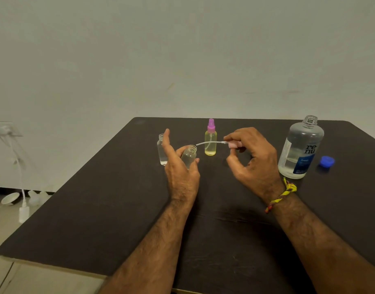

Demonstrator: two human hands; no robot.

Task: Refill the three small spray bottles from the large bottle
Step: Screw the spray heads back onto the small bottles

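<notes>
- The dark surface [123,209] lay mostly bare in front, its left edge close to the work, open room toward the person.
- The large renu bottle [300,149] stood uncapped at right, partly full, blue cap [327,161] just beside it.
- The left hand [180,166] wrapped an open clear spray bottle [189,154], tilted; a second open one [162,150] stood behind.
- The right hand [254,158] pinched a pink sprayer head [233,144], its tube level: likely about to refit, needing careful aim at the neck.
- The yellow spray bottle [210,143] stood capped.
</notes>
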